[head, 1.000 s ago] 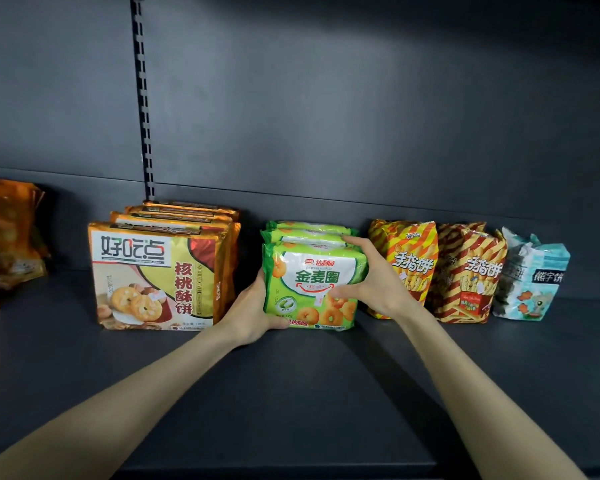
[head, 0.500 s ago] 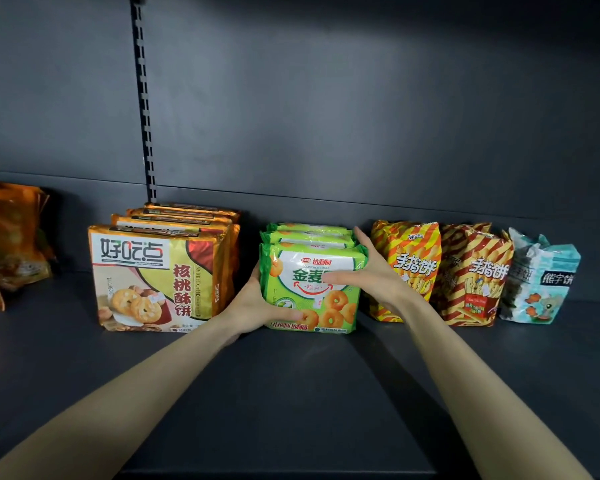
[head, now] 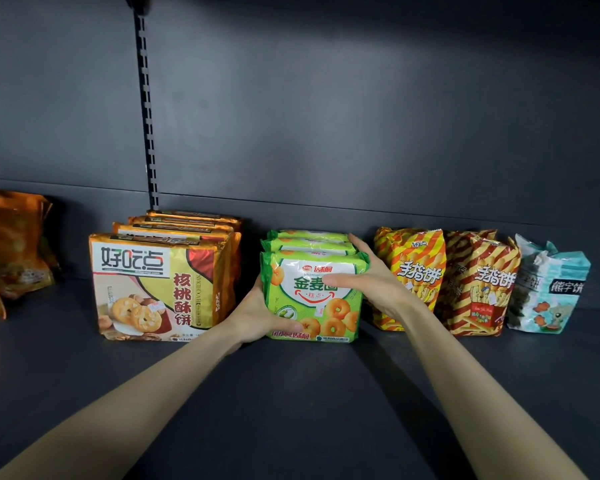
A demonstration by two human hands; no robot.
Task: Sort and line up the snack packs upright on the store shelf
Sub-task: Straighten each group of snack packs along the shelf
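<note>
Both hands are on the file of green packs point(head: 312, 306), one from each side. The left hand point(head: 253, 317) is curled round the lower left edge of the front one, with the thumb on its face. The right hand point(head: 371, 289) is flatter: fingers laid straight along the right side and reaching to the rear pack, thumb stretched across the front label.

The packs sit dead centre between the two hands, standing upright on the shelf point(head: 291, 410). I can count three, filed front to back, so the long run of the file points away from the person toward the back wall. Neither hand is really nearer; they look level with it.

My guess is the next bit is squaring the file up or nudging it sideways. It's tight on the right: the striped bags point(head: 416, 258) are just beside the right hand's knuckles, with a pale blue bag point(head: 551, 289) past them. On the left there's a gap, then the orange biscuit packs point(head: 146, 289), also filed upright. There are more orange bags point(head: 11, 244) far left, well apart. Shove right and the striped bags could tip, I reckon.
</note>
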